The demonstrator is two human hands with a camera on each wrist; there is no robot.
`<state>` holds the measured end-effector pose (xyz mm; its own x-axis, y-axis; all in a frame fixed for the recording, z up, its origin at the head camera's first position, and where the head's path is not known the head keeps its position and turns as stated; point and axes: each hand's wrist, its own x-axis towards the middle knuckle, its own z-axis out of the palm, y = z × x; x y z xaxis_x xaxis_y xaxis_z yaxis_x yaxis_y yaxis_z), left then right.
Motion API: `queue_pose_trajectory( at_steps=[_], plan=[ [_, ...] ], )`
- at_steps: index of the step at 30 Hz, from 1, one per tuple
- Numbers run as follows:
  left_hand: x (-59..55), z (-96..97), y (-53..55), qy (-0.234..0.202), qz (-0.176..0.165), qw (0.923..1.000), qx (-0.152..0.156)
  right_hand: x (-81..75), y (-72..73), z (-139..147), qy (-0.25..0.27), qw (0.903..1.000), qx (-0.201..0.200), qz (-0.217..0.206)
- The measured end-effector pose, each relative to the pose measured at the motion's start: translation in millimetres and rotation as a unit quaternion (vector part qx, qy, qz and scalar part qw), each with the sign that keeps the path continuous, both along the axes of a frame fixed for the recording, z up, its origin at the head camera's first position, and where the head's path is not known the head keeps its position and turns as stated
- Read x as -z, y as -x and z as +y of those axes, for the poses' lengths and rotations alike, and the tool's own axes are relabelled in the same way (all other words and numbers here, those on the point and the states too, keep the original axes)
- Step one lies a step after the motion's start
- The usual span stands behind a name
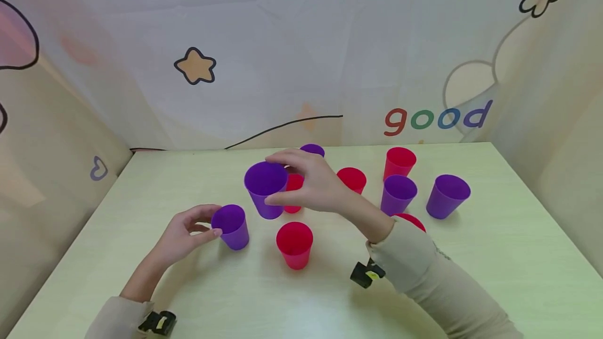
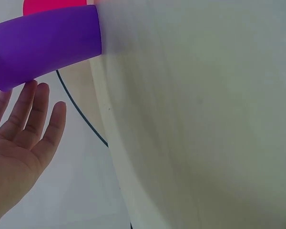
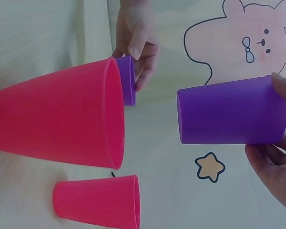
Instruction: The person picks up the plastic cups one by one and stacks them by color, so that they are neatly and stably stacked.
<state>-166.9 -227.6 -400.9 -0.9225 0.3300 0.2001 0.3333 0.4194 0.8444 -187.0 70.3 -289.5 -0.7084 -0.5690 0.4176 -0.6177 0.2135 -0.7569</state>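
Observation:
My right hand [image 1: 315, 182] pinches a purple cup [image 1: 264, 198] near its rim, thumb on the near side and fingers on the far side. In the right wrist view the held cup [image 3: 224, 117] is raised above the table, mouth towards the palm. At the left, another purple cup [image 1: 237, 234] stands upright, with my left hand [image 1: 181, 237] beside it. The left thumb and fingers lie loosely about its rim; in the left wrist view the fingers [image 2: 38, 107] are mostly straight, fingertips right at the cup wall. A red cup [image 1: 296, 255] stands between the hands, nearer me.
Behind the right hand are a red cup [image 1: 293, 200] and a partly hidden purple cup [image 1: 313, 149]. More red cups [image 1: 399, 162] and purple cups [image 1: 447, 198] stand to the right; the right sleeve [image 1: 410, 255] partly covers one red cup [image 1: 412, 219]. A printed curtain [image 1: 282, 67] backs the table.

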Motion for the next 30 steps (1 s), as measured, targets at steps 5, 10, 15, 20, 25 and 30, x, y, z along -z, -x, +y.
queue_pose_trajectory(
  at_steps=[5, 10, 15, 20, 25, 30],
  plan=[
    [0.5, -0.2, 1.6, 0.001, 0.005, 1.0000, 0.006, -3.1, -0.9, -8, -0.021, 0.9998, 0.007, -0.002],
    [1.8, -1.0, 3.8, -0.001, 0.012, 0.9998, 0.019, -4.9, -0.3, -15, -0.029, 0.9995, 0.007, 0.008],
    [1.8, -1.7, 4.9, -0.004, 0.011, 0.9994, 0.032, -2.8, 2.0, -22, -0.029, 0.9995, -0.001, 0.008],
    [0.8, -3.1, 3.7, -0.004, 0.008, 0.9994, 0.034, 0.7, 3.5, -29, -0.036, 0.9992, -0.011, 0.010],
    [-1.4, -2.7, 3.1, -0.008, 0.011, 0.9992, 0.037, 4.2, 4.9, -37, -0.038, 0.9990, -0.016, 0.014],
    [-3.8, -2.3, 1.7, -0.001, 0.020, 0.9990, 0.039, 6.8, 4.5, -44, -0.045, 0.9988, -0.020, 0.003]
  ],
)
